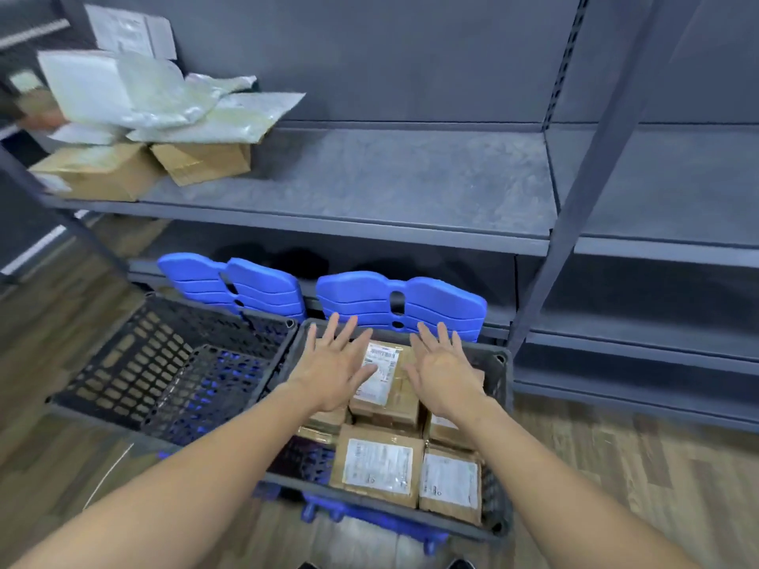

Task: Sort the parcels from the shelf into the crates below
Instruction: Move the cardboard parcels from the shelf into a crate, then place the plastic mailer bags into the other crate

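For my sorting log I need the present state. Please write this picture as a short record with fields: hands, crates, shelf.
left hand: open, fingers spread, over the right crate
right hand: open, fingers spread, over the same crate
right crate: black, holds several labelled brown boxes
left crate: black mesh, directly left of the right crate
shelf: pale bags piled on cardboard boxes at its left end

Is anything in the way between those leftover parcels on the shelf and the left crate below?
Nothing visible. The parcels lie at the shelf's left end, the left crate stands open-topped below, its blue lid upright behind it, and the left hand and right hand hover over the right crate.
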{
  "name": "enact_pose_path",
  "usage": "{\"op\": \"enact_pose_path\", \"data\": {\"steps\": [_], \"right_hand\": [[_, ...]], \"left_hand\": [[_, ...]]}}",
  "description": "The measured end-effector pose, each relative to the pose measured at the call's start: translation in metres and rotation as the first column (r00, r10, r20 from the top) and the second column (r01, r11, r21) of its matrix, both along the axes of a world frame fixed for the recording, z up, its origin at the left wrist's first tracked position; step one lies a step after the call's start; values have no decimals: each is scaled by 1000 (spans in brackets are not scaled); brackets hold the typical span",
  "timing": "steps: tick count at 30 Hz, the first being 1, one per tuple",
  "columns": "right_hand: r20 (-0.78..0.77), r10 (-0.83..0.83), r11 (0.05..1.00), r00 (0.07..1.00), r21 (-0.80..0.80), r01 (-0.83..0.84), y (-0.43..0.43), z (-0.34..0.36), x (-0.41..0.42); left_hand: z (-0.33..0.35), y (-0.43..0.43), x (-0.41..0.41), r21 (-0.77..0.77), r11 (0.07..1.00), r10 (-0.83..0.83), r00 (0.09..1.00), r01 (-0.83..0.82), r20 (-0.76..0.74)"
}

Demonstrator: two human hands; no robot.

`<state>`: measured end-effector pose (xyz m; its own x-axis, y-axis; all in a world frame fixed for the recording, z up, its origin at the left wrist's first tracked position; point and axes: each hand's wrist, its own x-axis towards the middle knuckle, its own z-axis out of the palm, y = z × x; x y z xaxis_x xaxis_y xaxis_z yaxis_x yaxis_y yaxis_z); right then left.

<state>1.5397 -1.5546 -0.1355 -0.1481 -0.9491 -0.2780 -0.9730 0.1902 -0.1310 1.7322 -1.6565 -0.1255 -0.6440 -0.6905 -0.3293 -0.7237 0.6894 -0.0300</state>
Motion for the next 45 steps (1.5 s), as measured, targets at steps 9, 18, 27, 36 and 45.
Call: {"op": "enact_pose_path", "data": {"steps": [9,18,27,36,45], "right_hand": [[-48,-17,992,999,-125,11,-60,40,79],[55,-129,975,990,-177,137,-109,65,191],[128,-113,983,985,-130,130,-121,74,215],[160,16,972,987,-235,22,-207,66,217],[205,-16,932,979,-351,89,-263,67,235]], "left_hand": [[41,-61,85,-61,996,60,996,-65,-71],[80,-137,189,-146,989,-9,995,-6,-100],[87,-181,248,-155,987,-82,958,40,-274],[90,-228,285,77,917,357,716,-392,-600],[110,-282,270,-115,943,250,893,-312,-374]]}}
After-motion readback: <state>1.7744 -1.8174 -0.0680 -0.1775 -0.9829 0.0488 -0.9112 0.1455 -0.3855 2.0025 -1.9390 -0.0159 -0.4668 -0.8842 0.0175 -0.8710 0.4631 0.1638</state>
